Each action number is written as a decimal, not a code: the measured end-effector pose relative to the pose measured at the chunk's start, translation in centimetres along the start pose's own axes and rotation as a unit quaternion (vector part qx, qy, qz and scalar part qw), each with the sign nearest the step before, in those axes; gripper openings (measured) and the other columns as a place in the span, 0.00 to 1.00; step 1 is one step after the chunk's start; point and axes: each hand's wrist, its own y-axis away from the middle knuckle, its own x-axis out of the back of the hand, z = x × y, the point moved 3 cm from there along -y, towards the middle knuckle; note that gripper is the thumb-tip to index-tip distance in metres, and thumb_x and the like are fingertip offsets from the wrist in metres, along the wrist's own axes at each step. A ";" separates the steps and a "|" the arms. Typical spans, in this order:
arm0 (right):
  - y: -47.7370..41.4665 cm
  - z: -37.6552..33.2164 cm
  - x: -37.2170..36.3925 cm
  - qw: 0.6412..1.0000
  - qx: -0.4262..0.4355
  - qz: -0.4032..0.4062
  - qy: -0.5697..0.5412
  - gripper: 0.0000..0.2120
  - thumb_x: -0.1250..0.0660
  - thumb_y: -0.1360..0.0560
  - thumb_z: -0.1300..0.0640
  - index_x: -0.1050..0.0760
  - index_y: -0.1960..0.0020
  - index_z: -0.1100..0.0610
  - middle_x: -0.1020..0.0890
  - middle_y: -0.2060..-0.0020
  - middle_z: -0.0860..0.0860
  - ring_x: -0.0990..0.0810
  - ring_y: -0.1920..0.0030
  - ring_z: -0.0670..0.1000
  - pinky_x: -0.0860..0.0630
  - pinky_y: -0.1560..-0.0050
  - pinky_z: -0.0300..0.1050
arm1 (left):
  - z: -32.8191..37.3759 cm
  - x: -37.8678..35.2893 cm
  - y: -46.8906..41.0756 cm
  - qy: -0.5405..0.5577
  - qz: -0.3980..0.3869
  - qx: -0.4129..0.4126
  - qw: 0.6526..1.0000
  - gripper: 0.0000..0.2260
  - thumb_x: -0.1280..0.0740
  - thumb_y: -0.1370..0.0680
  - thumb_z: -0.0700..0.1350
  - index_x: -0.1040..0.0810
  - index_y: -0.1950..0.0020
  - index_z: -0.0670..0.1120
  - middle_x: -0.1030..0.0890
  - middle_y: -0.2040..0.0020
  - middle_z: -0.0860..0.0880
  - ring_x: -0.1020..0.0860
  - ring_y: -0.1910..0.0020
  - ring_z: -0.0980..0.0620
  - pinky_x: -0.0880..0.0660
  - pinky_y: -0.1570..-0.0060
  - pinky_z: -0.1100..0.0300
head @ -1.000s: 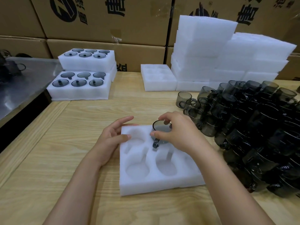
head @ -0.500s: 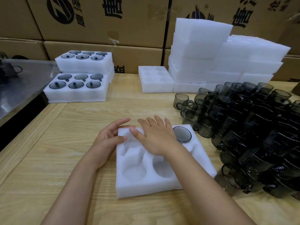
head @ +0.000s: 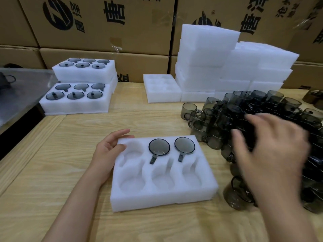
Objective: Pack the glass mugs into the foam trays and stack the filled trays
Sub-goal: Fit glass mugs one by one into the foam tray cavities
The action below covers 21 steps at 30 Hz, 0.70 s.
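Note:
A white foam tray [head: 162, 198] lies in front of me on the wooden table. Two smoky glass mugs sit in its back row: one in the middle pocket [head: 159, 147], one in the right pocket [head: 184, 145]. The other pockets hold nothing. My left hand [head: 109, 149] rests on the tray's back left corner, fingers relaxed. My right hand [head: 269, 154], blurred and with spread fingers, hovers over the pile of loose glass mugs [head: 248, 116] on the right and holds nothing.
Two filled foam trays sit at the back left, one in front [head: 75, 105] and one on a stack behind [head: 83, 74]. An unfilled tray [head: 162, 95] and tall stacks of foam [head: 206, 62] stand at the back. Cardboard boxes [head: 104, 20] line the wall. A grey surface [head: 21, 95] lies left.
My right hand set a mug into the tray, passed over the tray, then swung right over the mug pile. The tray now shows two mugs. My left hand stayed at the tray's corner.

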 end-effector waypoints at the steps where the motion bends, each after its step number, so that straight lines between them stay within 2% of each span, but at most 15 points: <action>1: -0.2 2.5 0.5 0.999 -0.033 -0.015 0.030 0.23 0.41 0.25 0.41 0.29 0.37 0.55 0.27 0.40 0.56 0.32 0.39 0.63 0.33 0.42 0.59 | 0.0 0.0 0.0 0.003 0.001 0.002 1.000 0.22 0.39 0.24 0.28 0.17 0.49 0.54 0.16 0.49 0.50 0.17 0.55 0.51 0.21 0.62 0.60; 4: -1.3 7.9 0.3 0.983 -0.118 -0.141 0.027 0.28 0.45 0.26 0.34 0.36 0.34 0.51 0.34 0.34 0.58 0.37 0.33 0.65 0.36 0.38 0.70 | 0.0 -0.1 0.0 0.013 0.004 0.013 1.000 0.20 0.39 0.24 0.28 0.18 0.47 0.51 0.15 0.50 0.50 0.17 0.56 0.51 0.21 0.63 0.60; 8: -2.1 8.8 -1.2 0.965 -0.098 -0.205 0.128 0.27 0.39 0.29 0.39 0.28 0.37 0.55 0.32 0.34 0.63 0.40 0.32 0.68 0.38 0.37 0.71 | 0.1 -0.2 0.1 0.021 0.005 0.023 0.999 0.19 0.39 0.24 0.28 0.19 0.45 0.49 0.15 0.50 0.49 0.17 0.56 0.51 0.20 0.63 0.60; 11: -3.2 8.2 -2.0 0.944 -0.096 -0.263 0.176 0.24 0.36 0.29 0.42 0.25 0.41 0.58 0.25 0.41 0.63 0.34 0.37 0.68 0.36 0.38 0.70 | 0.1 -0.3 0.1 0.026 0.006 0.029 0.999 0.19 0.39 0.24 0.29 0.20 0.44 0.49 0.15 0.50 0.49 0.17 0.56 0.51 0.20 0.63 0.60; 14: -4.3 7.7 -2.5 0.904 -0.110 -0.330 0.250 0.22 0.36 0.28 0.39 0.24 0.47 0.57 0.22 0.54 0.60 0.26 0.45 0.65 0.32 0.40 0.66 | 0.1 -0.2 0.1 0.032 0.004 0.030 0.999 0.18 0.38 0.24 0.29 0.20 0.43 0.49 0.16 0.50 0.48 0.17 0.56 0.50 0.20 0.63 0.60; 17: -5.1 7.0 -2.4 0.895 -0.124 -0.355 0.239 0.18 0.35 0.29 0.38 0.30 0.59 0.53 0.28 0.63 0.55 0.25 0.47 0.63 0.30 0.42 0.66 | 0.0 -0.2 0.1 0.037 0.000 0.030 0.999 0.18 0.38 0.24 0.29 0.20 0.43 0.49 0.16 0.50 0.48 0.17 0.56 0.50 0.20 0.63 0.60; 21: -5.5 6.2 -2.0 0.925 -0.140 -0.307 0.177 0.16 0.30 0.31 0.41 0.27 0.63 0.53 0.25 0.63 0.57 0.25 0.50 0.64 0.29 0.45 0.69 | -0.1 -0.1 -0.1 0.043 -0.007 0.027 0.999 0.18 0.38 0.24 0.29 0.20 0.43 0.49 0.16 0.49 0.48 0.17 0.55 0.50 0.20 0.62 0.59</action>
